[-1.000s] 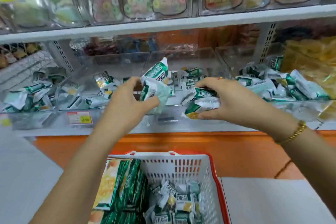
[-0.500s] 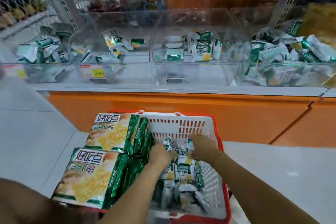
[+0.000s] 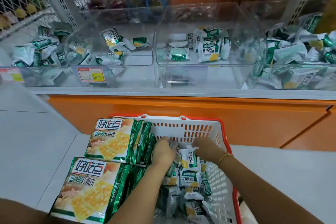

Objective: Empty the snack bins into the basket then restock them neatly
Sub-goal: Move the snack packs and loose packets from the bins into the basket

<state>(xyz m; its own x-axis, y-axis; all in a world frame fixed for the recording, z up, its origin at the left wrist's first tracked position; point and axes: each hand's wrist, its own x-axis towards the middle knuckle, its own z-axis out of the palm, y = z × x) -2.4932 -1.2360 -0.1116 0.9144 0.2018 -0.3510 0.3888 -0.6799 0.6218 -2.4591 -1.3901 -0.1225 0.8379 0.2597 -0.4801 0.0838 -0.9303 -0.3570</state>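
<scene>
A white basket with a red rim [image 3: 183,129] stands on the floor below the shelf. Large green biscuit bags [image 3: 111,138] fill its left side and several small snack packets [image 3: 190,178] lie in its right side. My left hand [image 3: 163,151] reaches down among the small packets, its fingers hidden. My right hand [image 3: 207,149] pinches the top edge of an upright small packet [image 3: 189,159]. On the shelf, the clear middle bin [image 3: 203,76] holds a few packets at its back. The clear bin to its left [image 3: 112,60] holds several scattered ones.
Fuller bins of the same packets sit at the far left [image 3: 36,51] and far right [image 3: 300,56]. A price tag [image 3: 91,74] hangs on the left bin's front. An orange cabinet front [image 3: 181,107] rises right behind the basket. White floor lies on both sides.
A second ago both hands held packets at the middle bin. They dropped down into the basket with them, and the view tilted down. Since half a second ago the hands barely shifted.
</scene>
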